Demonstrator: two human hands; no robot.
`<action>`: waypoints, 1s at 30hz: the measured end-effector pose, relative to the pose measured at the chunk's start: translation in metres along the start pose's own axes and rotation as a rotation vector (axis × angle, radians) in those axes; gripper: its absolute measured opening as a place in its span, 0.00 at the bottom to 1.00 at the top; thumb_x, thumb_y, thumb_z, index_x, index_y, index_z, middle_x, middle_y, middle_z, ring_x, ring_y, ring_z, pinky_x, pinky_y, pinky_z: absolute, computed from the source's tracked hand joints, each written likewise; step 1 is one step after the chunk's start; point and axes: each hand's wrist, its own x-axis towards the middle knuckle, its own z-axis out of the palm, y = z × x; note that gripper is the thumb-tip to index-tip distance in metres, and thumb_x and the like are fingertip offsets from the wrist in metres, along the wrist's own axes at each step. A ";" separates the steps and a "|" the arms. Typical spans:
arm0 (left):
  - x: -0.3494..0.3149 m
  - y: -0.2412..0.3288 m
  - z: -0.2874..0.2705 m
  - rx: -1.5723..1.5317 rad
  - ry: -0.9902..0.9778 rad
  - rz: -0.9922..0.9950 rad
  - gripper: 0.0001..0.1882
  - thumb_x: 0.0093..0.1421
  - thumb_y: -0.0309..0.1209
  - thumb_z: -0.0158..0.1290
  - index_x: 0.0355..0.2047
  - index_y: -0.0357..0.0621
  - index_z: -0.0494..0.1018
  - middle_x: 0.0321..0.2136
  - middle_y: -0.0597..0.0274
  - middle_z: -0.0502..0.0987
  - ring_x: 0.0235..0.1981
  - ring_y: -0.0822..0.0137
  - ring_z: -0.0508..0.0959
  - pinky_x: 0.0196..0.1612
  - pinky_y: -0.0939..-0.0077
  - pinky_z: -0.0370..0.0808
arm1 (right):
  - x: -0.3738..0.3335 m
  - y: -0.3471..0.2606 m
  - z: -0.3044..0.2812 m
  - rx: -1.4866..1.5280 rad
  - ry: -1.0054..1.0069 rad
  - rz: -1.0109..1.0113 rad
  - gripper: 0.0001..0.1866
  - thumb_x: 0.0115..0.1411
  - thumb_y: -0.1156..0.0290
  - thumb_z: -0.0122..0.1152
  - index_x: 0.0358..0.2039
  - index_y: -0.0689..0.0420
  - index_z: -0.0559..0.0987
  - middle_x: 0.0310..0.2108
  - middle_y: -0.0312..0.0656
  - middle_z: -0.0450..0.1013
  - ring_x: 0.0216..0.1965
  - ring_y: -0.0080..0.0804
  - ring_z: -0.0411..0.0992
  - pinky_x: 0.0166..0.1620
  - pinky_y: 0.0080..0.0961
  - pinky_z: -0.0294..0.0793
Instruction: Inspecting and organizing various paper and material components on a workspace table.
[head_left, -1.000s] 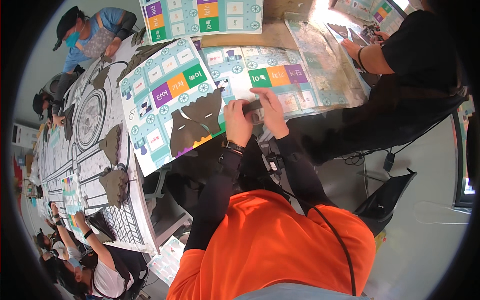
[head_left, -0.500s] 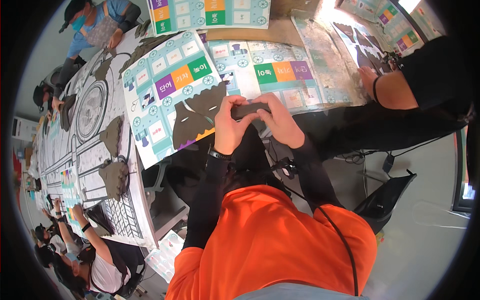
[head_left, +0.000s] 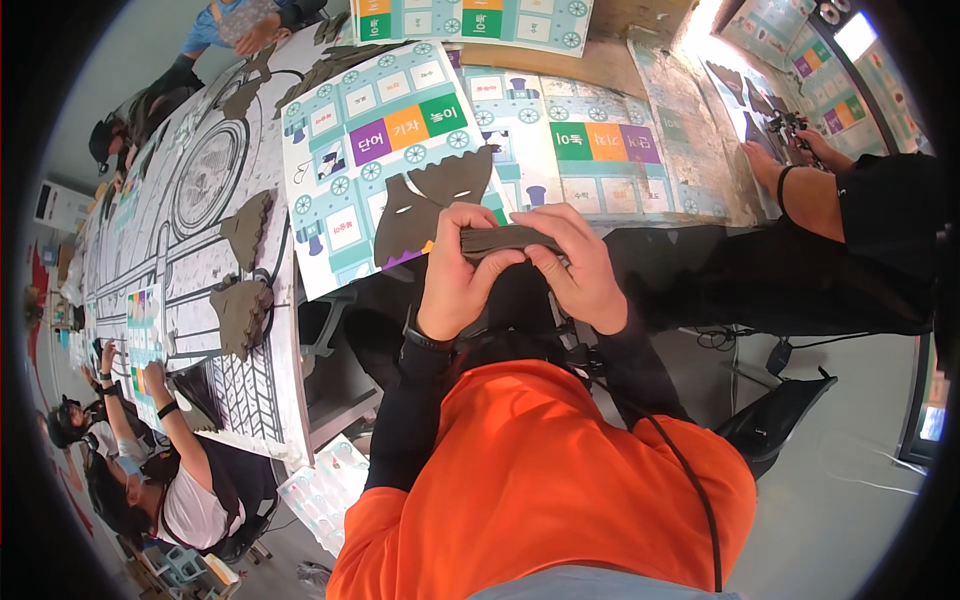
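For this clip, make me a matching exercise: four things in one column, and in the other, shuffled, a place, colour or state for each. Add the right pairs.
Things:
1. Brown stack
2. Two loose brown pieces nearest the hands
3. Wearer's wristband
4. Wearer's shirt

Places, colours or states:
A. Orange
B. Lying on the printed sheet
C. Held between the left hand and the right hand
D. Black, around the left wrist

Right pairs: 1-C, 2-B, 3-D, 4-A
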 end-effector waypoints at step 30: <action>-0.003 0.047 -0.063 -0.321 -0.298 -0.463 0.12 0.59 0.22 0.64 0.43 0.37 0.77 0.37 0.68 0.79 0.40 0.76 0.78 0.47 0.79 0.75 | -0.003 -0.022 -0.002 0.284 -0.251 0.128 0.17 0.55 0.69 0.74 0.43 0.61 0.81 0.38 0.40 0.76 0.37 0.31 0.76 0.41 0.25 0.73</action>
